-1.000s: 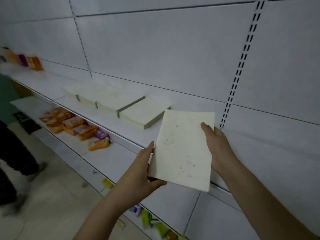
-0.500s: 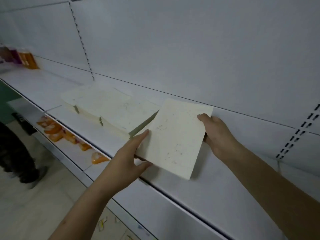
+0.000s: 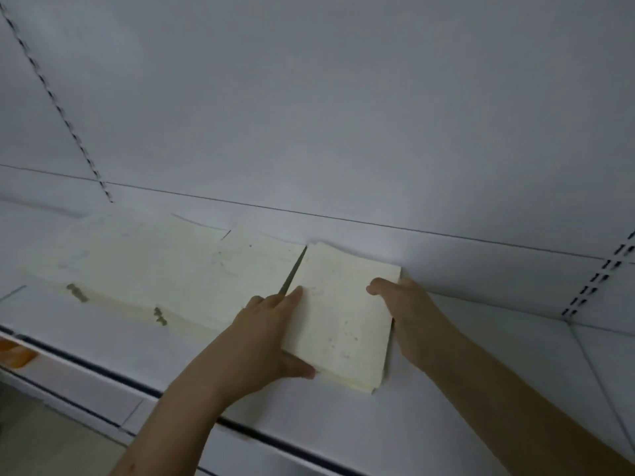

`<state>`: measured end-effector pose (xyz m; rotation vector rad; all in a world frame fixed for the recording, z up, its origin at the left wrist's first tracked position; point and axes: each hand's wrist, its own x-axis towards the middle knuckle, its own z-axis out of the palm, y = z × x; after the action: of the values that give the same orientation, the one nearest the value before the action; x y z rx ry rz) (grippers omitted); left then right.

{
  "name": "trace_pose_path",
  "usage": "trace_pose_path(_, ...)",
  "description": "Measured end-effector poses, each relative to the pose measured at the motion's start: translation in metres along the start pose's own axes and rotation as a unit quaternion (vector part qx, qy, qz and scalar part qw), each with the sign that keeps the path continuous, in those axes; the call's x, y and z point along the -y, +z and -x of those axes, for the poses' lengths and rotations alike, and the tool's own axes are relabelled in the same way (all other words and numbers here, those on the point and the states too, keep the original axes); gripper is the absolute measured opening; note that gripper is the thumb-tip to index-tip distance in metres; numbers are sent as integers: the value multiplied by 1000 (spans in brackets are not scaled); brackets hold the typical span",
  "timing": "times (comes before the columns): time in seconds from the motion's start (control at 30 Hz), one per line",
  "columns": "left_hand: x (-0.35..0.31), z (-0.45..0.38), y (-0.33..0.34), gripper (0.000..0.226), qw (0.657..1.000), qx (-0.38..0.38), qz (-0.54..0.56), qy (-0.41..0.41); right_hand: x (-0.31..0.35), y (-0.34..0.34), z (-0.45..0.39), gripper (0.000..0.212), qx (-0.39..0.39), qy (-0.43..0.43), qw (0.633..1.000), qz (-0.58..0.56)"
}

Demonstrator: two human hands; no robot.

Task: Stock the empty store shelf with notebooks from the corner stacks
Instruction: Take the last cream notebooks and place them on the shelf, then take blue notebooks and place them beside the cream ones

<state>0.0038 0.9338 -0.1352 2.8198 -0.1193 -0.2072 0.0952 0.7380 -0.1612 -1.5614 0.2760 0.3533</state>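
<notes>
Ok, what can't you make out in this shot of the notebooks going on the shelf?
Head view only:
- Right hand: its fingers are hidden behind the cream notebook stack that both hands hold.
- Left hand: palm side is hidden by its own back.
- Cover markings: too faint and blurred to read.
- White metal shelf: its right end is cut off by the frame edge.
- Corner stacks: out of frame.

The cream rectangular paper notebook has a matt, faintly speckled cover. The white sheet-metal shelf and its white back panel look smooth, painted, slightly satin.
</notes>
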Motion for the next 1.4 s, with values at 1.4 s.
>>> trace_pose_path(1.4,-422,39,171,62,815,-6,150,560,-14,-380,330,64,-527,-267,736,331)
